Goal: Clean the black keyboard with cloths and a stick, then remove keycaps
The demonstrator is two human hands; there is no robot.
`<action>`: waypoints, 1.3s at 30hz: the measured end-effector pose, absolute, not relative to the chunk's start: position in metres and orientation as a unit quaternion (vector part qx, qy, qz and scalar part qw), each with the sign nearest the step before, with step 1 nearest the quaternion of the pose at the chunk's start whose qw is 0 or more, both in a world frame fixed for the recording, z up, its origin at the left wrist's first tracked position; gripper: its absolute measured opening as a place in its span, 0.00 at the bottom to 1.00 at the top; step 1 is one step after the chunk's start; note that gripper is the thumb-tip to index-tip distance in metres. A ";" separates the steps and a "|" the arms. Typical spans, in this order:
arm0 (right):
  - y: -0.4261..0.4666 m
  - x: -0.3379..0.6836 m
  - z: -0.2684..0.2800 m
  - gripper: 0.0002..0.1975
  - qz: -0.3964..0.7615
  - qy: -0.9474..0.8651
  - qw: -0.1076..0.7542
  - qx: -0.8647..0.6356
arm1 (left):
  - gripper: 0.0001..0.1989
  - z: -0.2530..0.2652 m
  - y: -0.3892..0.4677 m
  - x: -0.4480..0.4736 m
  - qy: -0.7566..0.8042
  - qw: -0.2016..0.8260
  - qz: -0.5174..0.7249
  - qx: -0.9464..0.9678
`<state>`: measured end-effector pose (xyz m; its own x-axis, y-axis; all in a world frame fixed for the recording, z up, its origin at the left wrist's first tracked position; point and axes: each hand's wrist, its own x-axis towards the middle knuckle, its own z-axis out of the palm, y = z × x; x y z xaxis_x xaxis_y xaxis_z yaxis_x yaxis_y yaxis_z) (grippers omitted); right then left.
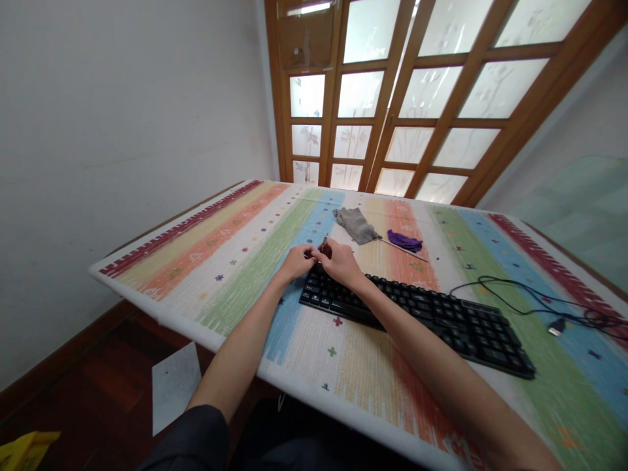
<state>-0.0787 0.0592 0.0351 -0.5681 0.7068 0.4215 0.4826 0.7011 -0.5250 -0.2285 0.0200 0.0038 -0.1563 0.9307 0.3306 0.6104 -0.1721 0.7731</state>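
Note:
A black keyboard [441, 320] lies at a slant on the striped tablecloth. Over its far left corner my two hands meet, fingertips close together. My left hand [297, 263] is closed in a pinch, and whatever its fingers hold is too small to make out. My right hand [341, 263] is closed too, thumb against fingers, with a small dark piece [322, 244] at its fingertips whose kind I cannot tell. Part of the keyboard is hidden beneath my right hand and forearm.
Beyond the keyboard lie a grey knitted cloth [356, 225], a thin stick [403, 249] and a purple cloth [405, 241]. A black cable [527, 286] with a USB plug [557, 326] coils at the right. A white sheet [175, 386] is below the table's left edge.

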 end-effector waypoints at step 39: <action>0.073 -0.092 0.044 0.08 0.158 -0.866 0.296 -0.370 | 0.07 -0.002 0.021 -0.235 0.589 0.214 0.410 0.662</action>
